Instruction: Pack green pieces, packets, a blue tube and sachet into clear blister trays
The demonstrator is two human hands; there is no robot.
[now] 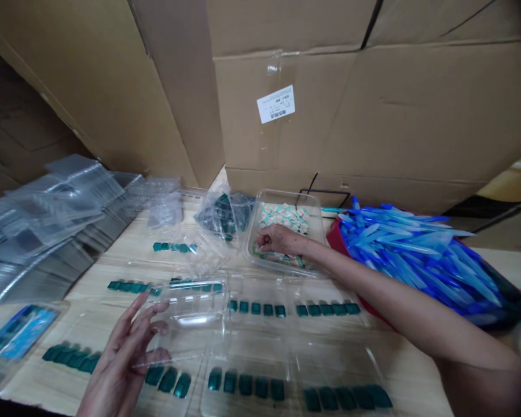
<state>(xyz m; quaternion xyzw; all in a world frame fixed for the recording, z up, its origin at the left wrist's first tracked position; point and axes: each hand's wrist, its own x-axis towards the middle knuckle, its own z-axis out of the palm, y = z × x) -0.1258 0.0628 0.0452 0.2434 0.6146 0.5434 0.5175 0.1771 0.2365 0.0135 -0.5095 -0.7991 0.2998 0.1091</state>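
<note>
Head view: an open left hand [121, 365], fingers [150, 310] spread, lies against a clear blister tray [191, 315] above rows of teal pieces [256, 308]; a curled right hand [278, 240], grip unclear, rests over small printed packets [284, 217] in a clear plastic bin [282, 194] (blue plastic strips [399, 260] heaped just beside).

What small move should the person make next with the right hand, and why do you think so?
Probably the right hand should lift one small printed packet from the clear plastic tub, because it rests on the packets there. The left hand is at a clear blister tray, so that tray seems a likely place for it.
</note>
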